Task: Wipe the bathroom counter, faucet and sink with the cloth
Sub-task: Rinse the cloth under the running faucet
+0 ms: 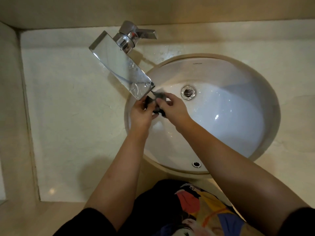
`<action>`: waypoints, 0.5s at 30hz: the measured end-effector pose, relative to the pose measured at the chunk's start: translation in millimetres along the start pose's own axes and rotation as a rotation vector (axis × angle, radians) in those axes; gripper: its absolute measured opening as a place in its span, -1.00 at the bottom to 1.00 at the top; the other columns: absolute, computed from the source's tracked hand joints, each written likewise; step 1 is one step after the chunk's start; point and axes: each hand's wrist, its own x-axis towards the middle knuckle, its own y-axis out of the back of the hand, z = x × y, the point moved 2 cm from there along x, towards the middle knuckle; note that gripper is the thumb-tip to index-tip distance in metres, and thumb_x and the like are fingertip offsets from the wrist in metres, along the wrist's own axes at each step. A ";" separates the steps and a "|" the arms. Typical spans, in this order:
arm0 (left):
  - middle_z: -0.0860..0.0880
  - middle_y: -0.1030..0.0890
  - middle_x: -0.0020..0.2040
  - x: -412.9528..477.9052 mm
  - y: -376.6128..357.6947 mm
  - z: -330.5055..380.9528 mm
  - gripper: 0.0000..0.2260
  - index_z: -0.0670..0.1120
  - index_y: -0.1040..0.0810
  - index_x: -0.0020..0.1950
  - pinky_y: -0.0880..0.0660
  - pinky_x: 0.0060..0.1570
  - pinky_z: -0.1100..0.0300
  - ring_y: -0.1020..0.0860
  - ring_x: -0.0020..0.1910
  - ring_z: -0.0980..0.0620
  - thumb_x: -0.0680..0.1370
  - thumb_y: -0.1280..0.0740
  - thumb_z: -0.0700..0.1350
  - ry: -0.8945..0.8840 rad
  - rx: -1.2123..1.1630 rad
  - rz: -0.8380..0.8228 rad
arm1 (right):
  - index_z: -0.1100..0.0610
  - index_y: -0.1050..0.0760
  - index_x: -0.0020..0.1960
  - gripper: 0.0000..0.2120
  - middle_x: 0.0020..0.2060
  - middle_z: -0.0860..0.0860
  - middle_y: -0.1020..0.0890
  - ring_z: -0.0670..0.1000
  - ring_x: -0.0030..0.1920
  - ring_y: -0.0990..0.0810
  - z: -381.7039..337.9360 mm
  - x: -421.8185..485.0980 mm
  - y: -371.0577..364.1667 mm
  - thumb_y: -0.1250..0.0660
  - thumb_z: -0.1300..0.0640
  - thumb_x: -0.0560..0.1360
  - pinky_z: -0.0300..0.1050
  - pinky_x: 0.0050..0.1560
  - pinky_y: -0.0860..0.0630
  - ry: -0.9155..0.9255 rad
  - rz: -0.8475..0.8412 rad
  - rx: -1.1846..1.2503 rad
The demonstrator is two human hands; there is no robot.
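Left grip (141, 114) and right grip (173, 108) (fingers curled) both pinching the dark cloth (159, 96) over the sink (230, 120) — just below the tip of the wet faucet (119, 65) — beside the tabletop (76, 116).

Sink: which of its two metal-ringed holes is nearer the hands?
The larger drain at the bottom of the sink, beside the right hand gripping the cloth; the smaller overflow hole sits on the near wall, farther off.
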 end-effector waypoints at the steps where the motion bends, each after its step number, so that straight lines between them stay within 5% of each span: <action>1: -0.06 -0.66 -0.05 -0.1 -2.0 -1.6 -0.89 -0.07 -0.56 0.05 -0.62 -0.11 0.14 -0.65 -0.13 0.06 0.59 -0.27 -0.20 0.000 0.068 0.037 | 0.03 -0.52 0.17 -0.70 -0.04 0.08 -0.64 0.08 -0.01 -0.63 -1.5 -1.6 -6.0 -0.40 0.05 0.45 0.12 0.07 -0.58 0.000 -0.007 0.017; 6: -0.09 -0.69 -0.17 7.1 8.0 0.0 -0.88 -0.18 -0.64 -0.04 -0.61 -0.08 0.12 -0.67 -0.19 0.04 0.51 -0.38 -0.15 -0.036 0.184 0.033 | -0.05 -0.61 -0.06 -0.77 -0.14 0.09 -0.68 0.13 -0.07 -0.67 -12.4 -1.4 -7.8 -0.38 0.27 0.44 0.17 0.03 -0.60 0.018 0.003 0.111; 9: -0.07 -0.70 -0.20 10.1 17.5 2.2 -0.90 -0.11 -0.67 -0.08 -0.62 -0.10 0.04 -0.68 -0.22 -0.01 0.44 -0.44 -0.14 -0.058 0.223 0.034 | 0.06 -0.60 -0.14 -0.69 -0.26 0.04 -0.65 0.07 -0.22 -0.66 -18.9 -0.7 -3.1 -0.29 0.46 0.46 -0.03 -0.06 -0.64 -0.040 -0.040 0.200; 12: 0.00 -0.67 -0.29 10.2 16.5 3.0 -0.95 -0.14 -0.66 -0.10 -0.62 -0.20 0.11 -0.65 -0.35 0.07 0.47 -0.44 -0.18 -0.029 0.210 0.059 | 0.12 -0.61 -0.15 -0.78 -0.25 0.08 -0.64 0.11 -0.22 -0.65 -20.9 -2.5 -1.4 -0.36 0.42 0.45 -0.01 -0.13 -0.65 -0.079 -0.061 0.237; 15: -0.03 -0.66 -0.23 7.2 13.0 0.7 -0.95 -0.14 -0.62 -0.05 -0.61 -0.21 0.19 -0.66 -0.26 0.06 0.52 -0.40 -0.19 0.054 0.096 0.023 | 0.08 -0.62 -0.16 -0.80 -0.22 0.08 -0.63 0.13 -0.12 -0.65 -17.8 -2.1 2.4 -0.40 0.37 0.44 0.01 -0.10 -0.65 -0.081 -0.053 0.209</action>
